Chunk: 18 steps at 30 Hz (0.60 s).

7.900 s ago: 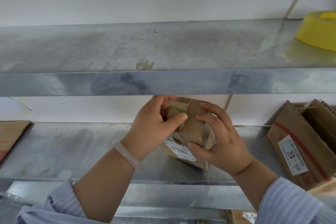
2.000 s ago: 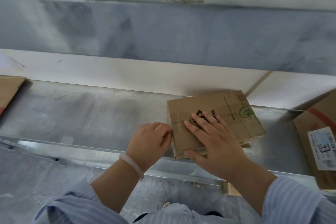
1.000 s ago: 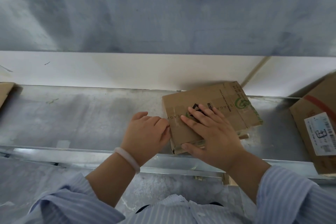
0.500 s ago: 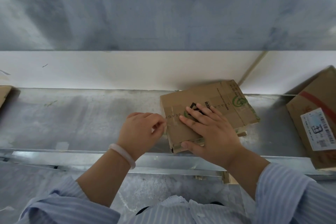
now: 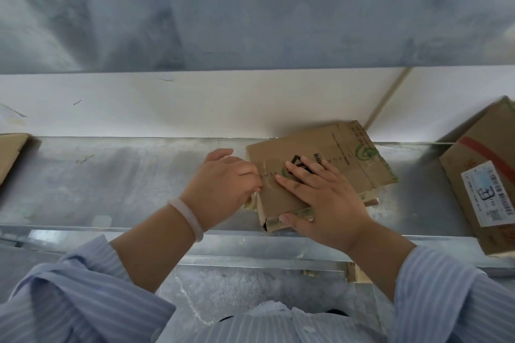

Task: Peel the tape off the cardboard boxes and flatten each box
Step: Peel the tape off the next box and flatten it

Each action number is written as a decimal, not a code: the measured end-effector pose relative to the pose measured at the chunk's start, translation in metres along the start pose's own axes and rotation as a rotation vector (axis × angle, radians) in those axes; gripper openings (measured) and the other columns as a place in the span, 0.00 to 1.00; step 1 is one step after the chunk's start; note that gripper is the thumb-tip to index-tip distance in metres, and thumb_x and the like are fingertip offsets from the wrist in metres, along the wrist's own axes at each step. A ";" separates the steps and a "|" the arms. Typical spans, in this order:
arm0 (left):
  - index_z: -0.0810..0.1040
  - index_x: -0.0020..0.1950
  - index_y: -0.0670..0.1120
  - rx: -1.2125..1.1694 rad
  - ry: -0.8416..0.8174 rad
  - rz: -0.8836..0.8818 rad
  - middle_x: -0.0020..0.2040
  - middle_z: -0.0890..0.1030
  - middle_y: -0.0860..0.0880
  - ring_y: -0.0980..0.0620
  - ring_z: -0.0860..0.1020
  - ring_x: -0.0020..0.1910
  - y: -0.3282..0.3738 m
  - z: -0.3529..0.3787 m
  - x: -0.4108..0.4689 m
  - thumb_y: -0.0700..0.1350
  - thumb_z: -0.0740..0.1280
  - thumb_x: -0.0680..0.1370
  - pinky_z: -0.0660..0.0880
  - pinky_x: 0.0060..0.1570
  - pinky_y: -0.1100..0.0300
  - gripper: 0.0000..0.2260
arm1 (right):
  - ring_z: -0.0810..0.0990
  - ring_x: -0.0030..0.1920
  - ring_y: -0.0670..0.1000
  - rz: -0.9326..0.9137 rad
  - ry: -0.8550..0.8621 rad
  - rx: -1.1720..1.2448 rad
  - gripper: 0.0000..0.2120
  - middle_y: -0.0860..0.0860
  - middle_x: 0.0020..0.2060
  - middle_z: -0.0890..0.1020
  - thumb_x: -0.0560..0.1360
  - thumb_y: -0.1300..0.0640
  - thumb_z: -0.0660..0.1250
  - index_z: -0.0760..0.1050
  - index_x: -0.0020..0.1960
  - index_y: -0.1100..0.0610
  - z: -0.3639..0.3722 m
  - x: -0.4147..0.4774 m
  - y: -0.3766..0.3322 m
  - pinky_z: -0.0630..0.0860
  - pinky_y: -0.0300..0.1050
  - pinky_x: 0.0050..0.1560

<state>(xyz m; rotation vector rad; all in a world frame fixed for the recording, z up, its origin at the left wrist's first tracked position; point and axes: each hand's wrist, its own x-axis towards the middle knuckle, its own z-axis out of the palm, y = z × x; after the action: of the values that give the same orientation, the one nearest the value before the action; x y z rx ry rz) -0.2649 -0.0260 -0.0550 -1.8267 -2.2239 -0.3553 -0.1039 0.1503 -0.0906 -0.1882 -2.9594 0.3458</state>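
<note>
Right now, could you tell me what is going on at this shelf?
A person is working on a small cardboard box that lies nearly flat on the metal shelf. The right hand presses down on top of it with straight fingers, while the left hand pinches at the tape strip on its left edge. The tape is not yet off. Another labelled box sits further right on the shelf.
</note>
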 end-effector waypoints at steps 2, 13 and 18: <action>0.83 0.40 0.51 0.099 -0.003 0.073 0.39 0.82 0.55 0.51 0.82 0.39 0.001 0.000 0.001 0.39 0.76 0.68 0.75 0.59 0.45 0.07 | 0.62 0.76 0.53 0.006 -0.003 0.013 0.32 0.47 0.74 0.68 0.73 0.30 0.55 0.68 0.73 0.43 -0.002 0.000 -0.002 0.57 0.58 0.76; 0.78 0.40 0.46 0.314 -0.187 0.237 0.37 0.77 0.49 0.48 0.77 0.35 0.007 -0.006 0.014 0.41 0.66 0.72 0.76 0.55 0.46 0.02 | 0.58 0.77 0.52 0.017 -0.045 0.013 0.33 0.46 0.75 0.66 0.73 0.29 0.52 0.65 0.74 0.42 -0.004 0.000 -0.001 0.51 0.54 0.77; 0.77 0.42 0.46 0.104 -0.197 -0.017 0.39 0.79 0.49 0.48 0.77 0.35 0.012 0.000 0.010 0.45 0.59 0.77 0.73 0.47 0.52 0.09 | 0.59 0.77 0.52 0.011 -0.037 0.018 0.33 0.46 0.75 0.66 0.73 0.30 0.53 0.65 0.74 0.42 -0.004 -0.001 -0.001 0.53 0.55 0.77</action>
<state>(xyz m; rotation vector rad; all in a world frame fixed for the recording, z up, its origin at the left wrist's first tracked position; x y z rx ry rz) -0.2549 -0.0150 -0.0512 -1.8599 -2.3382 -0.0627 -0.1026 0.1500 -0.0863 -0.1987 -2.9919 0.3819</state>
